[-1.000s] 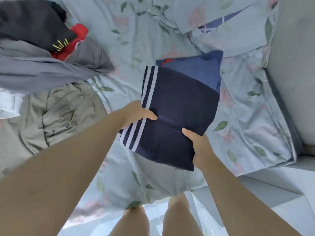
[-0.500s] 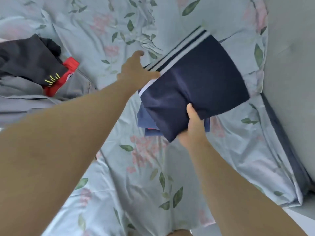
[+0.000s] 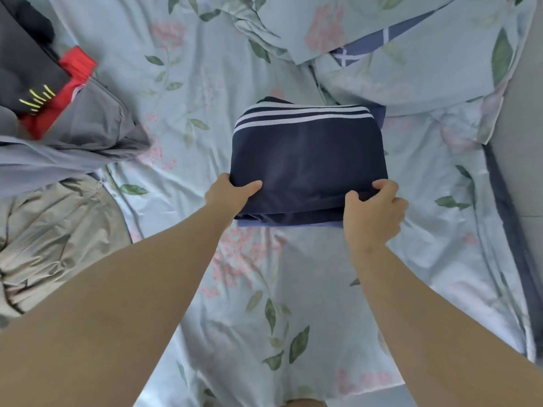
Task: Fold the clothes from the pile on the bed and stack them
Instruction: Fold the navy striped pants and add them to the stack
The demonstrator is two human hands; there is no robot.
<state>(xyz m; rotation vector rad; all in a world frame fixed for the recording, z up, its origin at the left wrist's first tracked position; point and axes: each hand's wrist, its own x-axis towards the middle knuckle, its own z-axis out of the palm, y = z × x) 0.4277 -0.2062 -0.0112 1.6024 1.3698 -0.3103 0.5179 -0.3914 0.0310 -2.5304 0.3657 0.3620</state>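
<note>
Bedsheet (image 3: 293, 292): left hand (image 3: 227, 195), right hand (image 3: 373, 214) grip near corners of navy garment (image 3: 308, 154).

Navy folded garment (image 3: 308, 160): smooth cloth with a faint sheen, white stripes same finish. Bedsheet (image 3: 264, 289): matt printed cloth, softly creased. Grey garment (image 3: 88, 136): smooth matt cloth; beige garment (image 3: 53, 239): thin cloth, heavily crinkled, slight sheen.
</note>
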